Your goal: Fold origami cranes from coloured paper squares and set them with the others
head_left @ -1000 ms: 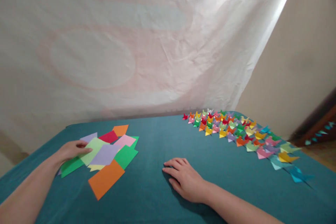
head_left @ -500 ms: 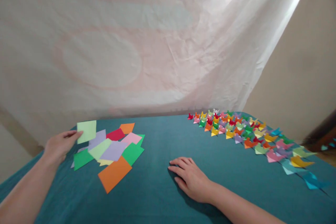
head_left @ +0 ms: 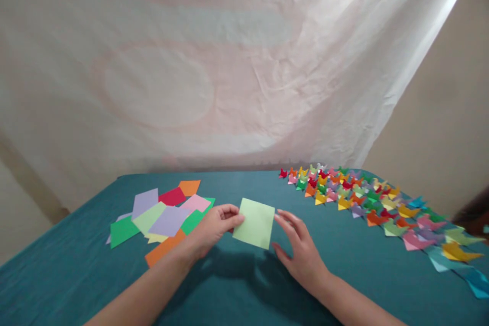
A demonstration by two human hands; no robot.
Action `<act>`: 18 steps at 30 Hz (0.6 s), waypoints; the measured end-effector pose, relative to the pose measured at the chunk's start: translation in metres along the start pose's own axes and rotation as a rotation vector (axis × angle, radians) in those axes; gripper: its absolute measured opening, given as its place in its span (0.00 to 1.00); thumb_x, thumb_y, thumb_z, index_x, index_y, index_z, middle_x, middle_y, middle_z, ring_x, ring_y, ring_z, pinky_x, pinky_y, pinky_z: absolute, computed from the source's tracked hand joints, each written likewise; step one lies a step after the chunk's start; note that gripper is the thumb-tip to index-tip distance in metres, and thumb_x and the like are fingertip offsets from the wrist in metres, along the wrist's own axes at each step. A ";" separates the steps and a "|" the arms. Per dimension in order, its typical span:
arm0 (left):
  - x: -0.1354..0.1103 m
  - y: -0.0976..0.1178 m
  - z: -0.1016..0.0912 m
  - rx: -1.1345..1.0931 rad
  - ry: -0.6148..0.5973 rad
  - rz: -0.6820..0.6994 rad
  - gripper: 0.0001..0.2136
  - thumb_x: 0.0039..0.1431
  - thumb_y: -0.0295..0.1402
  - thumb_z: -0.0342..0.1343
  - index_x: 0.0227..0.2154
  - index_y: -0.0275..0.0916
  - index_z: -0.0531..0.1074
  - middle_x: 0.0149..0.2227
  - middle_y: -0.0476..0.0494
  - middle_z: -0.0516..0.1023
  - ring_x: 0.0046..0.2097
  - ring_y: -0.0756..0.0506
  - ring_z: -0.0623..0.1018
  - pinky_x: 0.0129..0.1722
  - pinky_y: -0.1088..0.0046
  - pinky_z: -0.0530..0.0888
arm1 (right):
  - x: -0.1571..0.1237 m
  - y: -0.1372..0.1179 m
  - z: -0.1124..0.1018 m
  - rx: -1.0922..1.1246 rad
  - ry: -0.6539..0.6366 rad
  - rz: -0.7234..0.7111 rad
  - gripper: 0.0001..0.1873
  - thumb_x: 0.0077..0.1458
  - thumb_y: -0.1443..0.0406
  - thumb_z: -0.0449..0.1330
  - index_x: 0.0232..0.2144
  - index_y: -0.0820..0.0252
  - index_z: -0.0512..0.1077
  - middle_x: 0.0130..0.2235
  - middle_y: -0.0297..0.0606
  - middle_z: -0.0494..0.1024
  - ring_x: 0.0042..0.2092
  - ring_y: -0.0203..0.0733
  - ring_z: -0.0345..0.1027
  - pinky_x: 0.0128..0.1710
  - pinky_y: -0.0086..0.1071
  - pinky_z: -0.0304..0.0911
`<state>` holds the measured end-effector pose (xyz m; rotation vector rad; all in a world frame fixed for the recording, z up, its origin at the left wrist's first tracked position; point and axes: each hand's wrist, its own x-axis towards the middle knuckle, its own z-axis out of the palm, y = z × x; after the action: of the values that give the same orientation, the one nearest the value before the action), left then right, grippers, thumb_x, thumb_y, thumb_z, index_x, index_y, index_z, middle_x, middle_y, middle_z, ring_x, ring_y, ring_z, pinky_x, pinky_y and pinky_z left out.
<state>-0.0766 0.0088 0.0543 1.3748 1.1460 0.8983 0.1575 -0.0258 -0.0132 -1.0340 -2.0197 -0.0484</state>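
My left hand [head_left: 219, 224] pinches the left edge of a pale green square of paper [head_left: 254, 223], thumb in front and fingers behind. The sheet is flat and unfolded, held above the table in the middle of the view. At its right edge is my right hand [head_left: 300, 249], with thumb and fingers apart around that side. Whether its fingertips touch the paper is hard to make out. To the left, loose paper squares [head_left: 168, 221] in purple, green, orange, red, pink and yellow overlap on the cloth, partly covered by my left wrist.
Rows of small folded paper birds [head_left: 359, 196] in many colours stand along the right side of the table. A teal cloth [head_left: 95, 280] covers the tabletop. Behind it hangs a pale sheet [head_left: 229, 86] with faint pink shapes.
My left hand has carried the pale green paper from above the loose squares rightward to the middle. My right hand has risen off the cloth to the paper's right side.
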 end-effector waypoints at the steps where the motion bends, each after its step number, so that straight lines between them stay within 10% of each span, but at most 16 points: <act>1: 0.002 -0.001 0.008 -0.025 -0.040 -0.006 0.19 0.43 0.45 0.63 0.30 0.34 0.70 0.28 0.47 0.74 0.30 0.49 0.72 0.29 0.77 0.66 | 0.002 0.003 -0.003 -0.059 0.018 -0.060 0.31 0.53 0.71 0.54 0.59 0.52 0.55 0.57 0.45 0.60 0.57 0.50 0.55 0.53 0.46 0.58; 8: 0.019 -0.014 0.035 -0.135 -0.115 -0.051 0.23 0.43 0.38 0.65 0.41 0.32 0.67 0.22 0.51 0.71 0.24 0.53 0.68 0.25 0.79 0.61 | 0.012 0.028 -0.026 -0.267 -0.018 -0.390 0.18 0.56 0.71 0.57 0.48 0.47 0.70 0.49 0.33 0.74 0.51 0.42 0.62 0.52 0.40 0.52; 18: 0.026 -0.043 0.039 -0.034 -0.070 -0.011 0.21 0.48 0.36 0.59 0.44 0.33 0.65 0.25 0.49 0.73 0.25 0.51 0.70 0.26 0.78 0.63 | 0.018 0.030 -0.018 -0.052 -0.078 -0.302 0.07 0.57 0.69 0.57 0.35 0.55 0.74 0.33 0.33 0.78 0.39 0.38 0.67 0.43 0.38 0.55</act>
<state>-0.0395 0.0223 0.0042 1.3612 1.0795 0.8517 0.1846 -0.0017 0.0014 -0.7645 -2.2421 -0.2244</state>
